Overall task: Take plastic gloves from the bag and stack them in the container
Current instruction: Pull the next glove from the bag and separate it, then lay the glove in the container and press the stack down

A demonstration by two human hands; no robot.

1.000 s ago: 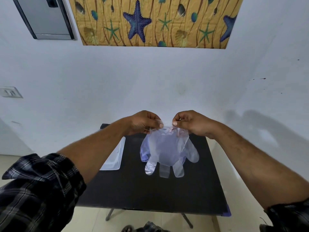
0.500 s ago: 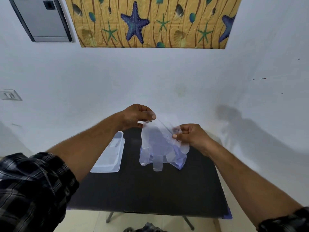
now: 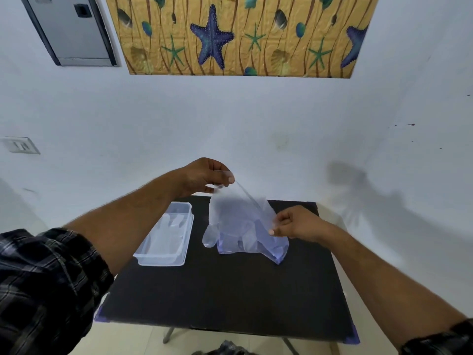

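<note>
A clear plastic glove (image 3: 225,213) hangs over the black table (image 3: 230,290), cuff up and fingers down. My left hand (image 3: 204,176) pinches one cuff corner high above the table's far edge. My right hand (image 3: 294,224) pinches the other cuff corner lower and to the right. Behind and under the glove lies a bluish plastic bag (image 3: 271,245) on the table. A clear rectangular container (image 3: 166,260) stands to the left of the bag, with gloves lying flat inside it.
The table stands against a white wall. A grey panel (image 3: 74,29) and a starfish picture (image 3: 240,34) hang high on the wall. A switch plate (image 3: 20,144) is at the left. Pale floor shows below the table's front edge.
Both hands held the glove's cuff level a second ago. My left hand has risen and my right hand has dropped to the right, tilting the glove. The view has shifted down.
</note>
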